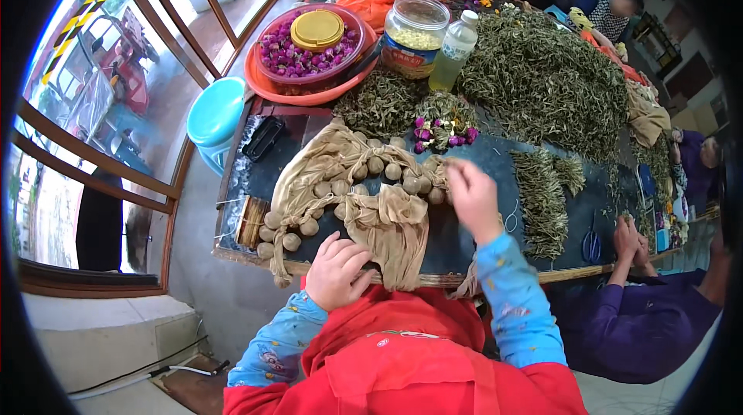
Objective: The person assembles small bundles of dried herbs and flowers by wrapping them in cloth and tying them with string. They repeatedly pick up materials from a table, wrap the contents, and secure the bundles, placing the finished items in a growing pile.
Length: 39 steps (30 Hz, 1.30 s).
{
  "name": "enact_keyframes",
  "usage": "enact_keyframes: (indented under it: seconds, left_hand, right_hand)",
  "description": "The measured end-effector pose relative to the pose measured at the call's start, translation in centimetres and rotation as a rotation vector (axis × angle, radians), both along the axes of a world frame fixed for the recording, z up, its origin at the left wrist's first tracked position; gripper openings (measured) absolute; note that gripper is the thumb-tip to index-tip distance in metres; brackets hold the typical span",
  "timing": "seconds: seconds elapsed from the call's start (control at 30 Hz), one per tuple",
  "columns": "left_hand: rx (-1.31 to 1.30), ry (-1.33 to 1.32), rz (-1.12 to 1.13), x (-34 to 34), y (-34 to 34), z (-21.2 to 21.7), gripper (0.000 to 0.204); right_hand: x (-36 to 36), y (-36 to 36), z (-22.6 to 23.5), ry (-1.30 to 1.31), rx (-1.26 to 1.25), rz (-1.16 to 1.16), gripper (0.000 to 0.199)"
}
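Observation:
A long tan stocking-like mesh cloth (309,158) lies on the dark tabletop, with several round balls (392,172) bulging in a knotted row. A loose, flat length of the same mesh (391,221) hangs toward the table's front edge. My right hand (474,197) is at the right end of the row, its fingers closed together on the mesh there; the fingertips are partly hidden. At the front edge, left of the hanging length, my left hand (338,272) rests with its fingers loosely stretched and nothing in them. A flower-studded bundle of dried leaves (446,125) sits just beyond the balls.
A heap of dried leaves (542,74) covers the back right; tied leaf bundles (540,202) and blue scissors (591,246) lie nearer. Beyond the mesh stand a plastic jar (416,32), a bottle (455,51) and a basin of purple flowers (309,55). A co-worker's hands (628,240) are at right.

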<state>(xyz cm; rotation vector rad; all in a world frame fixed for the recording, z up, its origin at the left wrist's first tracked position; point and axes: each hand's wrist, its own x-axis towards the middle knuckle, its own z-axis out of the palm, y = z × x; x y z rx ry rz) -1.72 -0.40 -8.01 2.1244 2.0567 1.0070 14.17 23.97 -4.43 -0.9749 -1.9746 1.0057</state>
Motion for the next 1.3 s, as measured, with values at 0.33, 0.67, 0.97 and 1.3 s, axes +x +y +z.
enact_keyframes:
  seconds: [0.33, 0.67, 0.97, 1.3]
  left_hand:
    - [0.095, 0.015, 0.093, 0.5, -0.3, -0.8, 0.048]
    - [0.108, -0.014, 0.08, 0.5, -0.1, -0.6, 0.044]
    - [0.273, -0.295, 0.072, 2.9, 2.6, 5.8, 0.03]
    - [-0.215, -0.67, -0.259, 4.9, 3.0, 8.1, 0.043]
  right_hand:
    - [-3.5, 8.9, -4.0, -0.58, 0.475, -0.026, 0.039]
    - [0.3, 6.3, 0.0, -0.143, -0.005, -0.093, 0.032]
    - [5.9, -5.9, 1.5, 0.617, -1.121, 0.341, 0.031]
    - [7.4, -10.4, -0.9, 0.648, -1.378, 0.542, 0.036]
